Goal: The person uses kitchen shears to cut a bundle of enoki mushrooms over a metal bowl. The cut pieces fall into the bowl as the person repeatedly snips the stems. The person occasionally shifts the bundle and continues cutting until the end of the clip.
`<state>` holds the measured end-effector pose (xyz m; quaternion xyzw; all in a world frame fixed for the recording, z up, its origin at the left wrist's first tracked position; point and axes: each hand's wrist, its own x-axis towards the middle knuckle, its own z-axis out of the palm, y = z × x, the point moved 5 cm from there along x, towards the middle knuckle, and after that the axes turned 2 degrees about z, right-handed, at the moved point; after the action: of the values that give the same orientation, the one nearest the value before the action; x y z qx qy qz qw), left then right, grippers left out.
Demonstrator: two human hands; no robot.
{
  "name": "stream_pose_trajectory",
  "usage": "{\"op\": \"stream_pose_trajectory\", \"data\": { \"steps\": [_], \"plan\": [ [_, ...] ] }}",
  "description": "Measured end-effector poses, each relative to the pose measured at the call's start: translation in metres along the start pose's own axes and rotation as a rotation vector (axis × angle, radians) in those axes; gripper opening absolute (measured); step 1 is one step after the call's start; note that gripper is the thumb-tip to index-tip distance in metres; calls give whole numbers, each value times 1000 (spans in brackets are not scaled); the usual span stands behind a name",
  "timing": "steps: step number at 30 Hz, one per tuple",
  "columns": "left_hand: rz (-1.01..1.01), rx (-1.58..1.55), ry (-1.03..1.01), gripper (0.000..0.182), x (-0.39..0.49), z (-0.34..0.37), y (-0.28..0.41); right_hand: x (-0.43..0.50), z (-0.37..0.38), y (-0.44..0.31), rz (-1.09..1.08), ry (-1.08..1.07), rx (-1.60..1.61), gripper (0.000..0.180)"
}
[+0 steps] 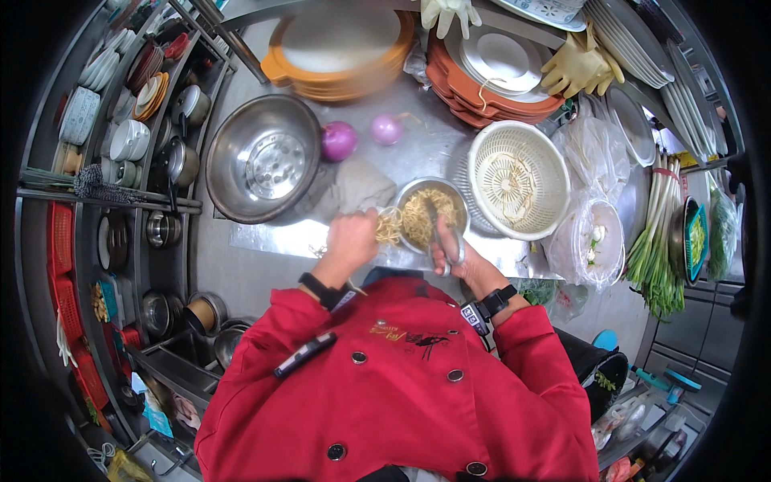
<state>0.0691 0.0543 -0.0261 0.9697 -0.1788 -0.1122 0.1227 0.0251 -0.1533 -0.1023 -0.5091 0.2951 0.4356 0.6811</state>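
Note:
My left hand (pixel 352 238) is closed around a bundle of thin yellowish strands (pixel 389 226), whose loose ends stick out toward a small metal bowl (pixel 400 199). Inside that bowl lies a heap of short strands (pixel 417 218) of the same kind. My right hand (pixel 467 259) grips metal scissors (pixel 460 249) at the bowl's near right edge, fingers in the handles. Their dark blades point down over the heap; I cannot tell if they are parted. To the bowl's right stands a white plastic colander (pixel 561 165) with a few pale strands on its bottom.
A large metal basin (pixel 232 181), a grey cloth (pixel 364 184) and two red onions (pixel 339 141) are left of the bowl. Stacked orange dishes (pixel 337 90) and red-brown dishes (pixel 461 108) line the back. Rightward are a bagged tub (pixel 587 244) and green onions (pixel 653 241).

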Motion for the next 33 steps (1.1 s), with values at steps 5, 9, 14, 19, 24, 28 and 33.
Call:
{"op": "stream_pose_trajectory", "data": {
  "steps": [5, 9, 14, 19, 24, 28, 33],
  "plan": [
    [-20, -10, -41, 31, 2, -4, 3, -22, -5, 1, -71, 58, -97, 68],
    [-130, -116, -112, 46, 5, -6, 1, -38, -21, 12, -18, 85, -160, 68],
    [-210, -491, -76, 52, 13, -3, -2, -60, -29, 30, -107, 46, -277, 72],
    [-143, -543, -16, 45, 16, -5, 12, -71, -23, 30, -379, 82, -610, 75],
    [-17, -119, 8, 40, 22, -7, 41, -72, -18, 25, -437, 247, -814, 76],
    [137, -2, 119, 31, 18, -3, 59, -73, -18, 21, -393, 319, -843, 78],
    [219, 26, 139, 29, 16, 2, 67, -75, -19, 21, -403, 317, -884, 81]
  ]
}}
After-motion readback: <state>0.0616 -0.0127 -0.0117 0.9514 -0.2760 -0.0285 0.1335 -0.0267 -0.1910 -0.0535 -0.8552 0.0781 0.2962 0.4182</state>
